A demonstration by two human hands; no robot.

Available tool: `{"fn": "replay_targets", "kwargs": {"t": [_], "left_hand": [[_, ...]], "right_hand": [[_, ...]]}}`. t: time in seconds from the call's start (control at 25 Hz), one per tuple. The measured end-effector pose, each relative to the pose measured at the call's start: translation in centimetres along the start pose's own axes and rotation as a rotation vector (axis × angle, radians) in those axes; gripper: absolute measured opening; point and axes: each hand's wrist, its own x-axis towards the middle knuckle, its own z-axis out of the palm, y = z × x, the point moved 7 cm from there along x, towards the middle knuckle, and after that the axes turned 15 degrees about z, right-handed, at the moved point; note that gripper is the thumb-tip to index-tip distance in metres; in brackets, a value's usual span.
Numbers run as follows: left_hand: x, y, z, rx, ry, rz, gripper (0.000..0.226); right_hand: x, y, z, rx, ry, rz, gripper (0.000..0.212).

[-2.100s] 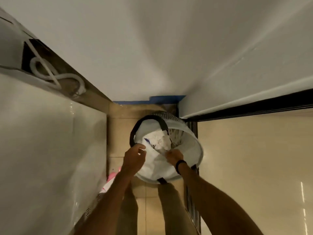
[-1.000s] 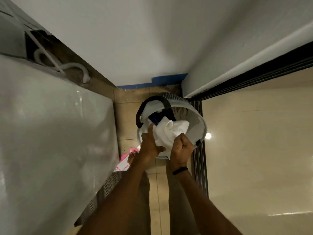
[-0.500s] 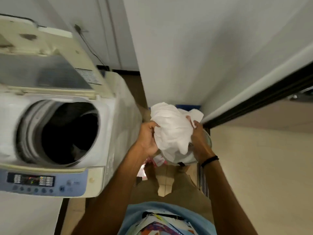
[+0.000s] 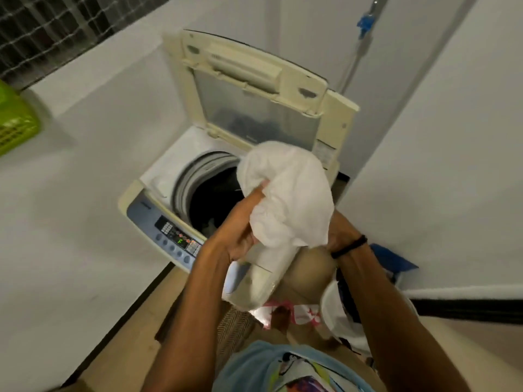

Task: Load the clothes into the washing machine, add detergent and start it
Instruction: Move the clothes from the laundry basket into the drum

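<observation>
Head view: a soft, crumpled white cloth (image 4: 285, 193) bulges above the right rim of the round, dark drum (image 4: 209, 199) of the washing machine (image 4: 167, 168), under its raised lid (image 4: 254, 89). The left hand (image 4: 240, 236) and right hand (image 4: 339, 232) both clutch it, fingers curled into its folds.

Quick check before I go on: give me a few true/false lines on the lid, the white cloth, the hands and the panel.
1. The lid of the washing machine is raised. True.
2. The left hand and the right hand both hold the white cloth. True.
3. The white cloth lies inside the drum. False: the hands hold it bunched up above the opening of the drum.
4. The display is dark. False: the control panel shows a lit green sign.
5. A green basket shows at the left edge of the view. True.
</observation>
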Motion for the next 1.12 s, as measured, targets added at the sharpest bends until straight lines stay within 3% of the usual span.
{"fn": "replay_targets", "kwargs": {"t": [0.08, 0.16, 0.28, 0.4, 0.56, 0.6, 0.68, 0.8, 0.92, 1.12], "left_hand": [[1.7, 2.2, -3.7, 0.114, 0.182, 0.036, 0.036], [3.3, 4.1, -7.8, 0.225, 0.274, 0.091, 0.058], [5.7, 3.2, -11.7, 0.254, 0.318, 0.091, 0.067], [8.1, -0.4, -12.5, 0.252, 0.238, -0.031, 0.073], [8.9, -6.0, -12.8, 0.625, 0.212, -0.169, 0.077], [8.8, -6.6, -12.5, 0.716, 0.224, -0.159, 0.079], [8.6, -7.0, -10.7, 0.774, 0.251, -0.096, 0.065], [8.5, -7.7, -5.0, 0.782, 0.235, 0.041, 0.031], [8.1, -10.2, 3.0, 0.785, 0.058, 0.117, 0.02], [7.0, -21.2, 13.7, 0.878, -0.311, -0.074, 0.023]], "right_hand": [[2.1, -2.7, 2.5, -0.161, -0.04, -0.171, 0.029], [4.8, -5.7, 5.4, -0.429, 0.008, -0.373, 0.031], [10.1, -6.8, 6.4, -0.59, 0.242, -0.361, 0.03], [13.1, -5.4, 6.2, -0.765, 0.34, -0.291, 0.021], [14.1, -1.4, 3.3, -0.867, 0.449, -0.204, 0.033], [14.1, -0.4, 2.4, -0.868, 0.454, -0.198, 0.031], [14.4, 1.7, -0.3, -0.801, 0.448, -0.147, 0.023], [13.7, 5.6, -5.4, -0.438, 0.415, -0.032, 0.016], [12.6, 10.6, -11.4, -0.242, 0.461, 0.018, 0.017], [13.4, 25.8, -23.2, -0.061, 0.492, 0.403, 0.009]]}}
